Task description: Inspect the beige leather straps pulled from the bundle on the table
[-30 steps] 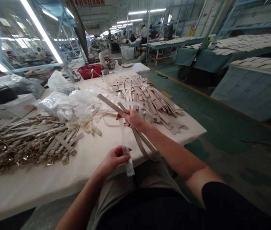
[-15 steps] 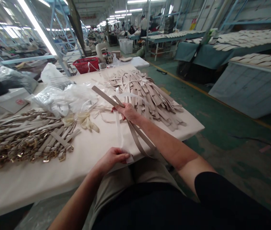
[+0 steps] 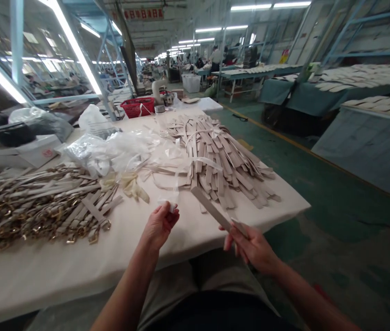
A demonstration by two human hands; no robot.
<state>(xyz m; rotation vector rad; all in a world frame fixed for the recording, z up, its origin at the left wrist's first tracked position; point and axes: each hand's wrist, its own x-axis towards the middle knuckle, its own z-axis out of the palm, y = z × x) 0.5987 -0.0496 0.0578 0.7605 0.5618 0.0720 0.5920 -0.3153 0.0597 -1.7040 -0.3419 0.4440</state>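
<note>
My right hand (image 3: 252, 246) is closed around flat grey-beige straps (image 3: 210, 207), whose longer end points up and left over the table. A second strap end shows at the fingers, and the lower lengths are mostly hidden. My left hand (image 3: 160, 223), above the table's near side, pinches a small white piece (image 3: 172, 208), seemingly the end of a thin translucent strip. Beyond the hands lies a large pile of similar straps (image 3: 212, 156). To the left, a heap of straps with gold-coloured buckles (image 3: 43, 202) covers the table.
Clear plastic bags (image 3: 108, 147) and a pale yellow glove (image 3: 134, 187) lie on the cream-covered table (image 3: 129, 257). At its far end stands a red basket (image 3: 138, 107). A white box (image 3: 32, 151) sits at left, and a large bin (image 3: 360, 142) stands across the aisle.
My right hand has drawn back toward me and to the right with the straps. The left hand has lifted, still pinching the white piece. The view has tilted upward slightly.
</note>
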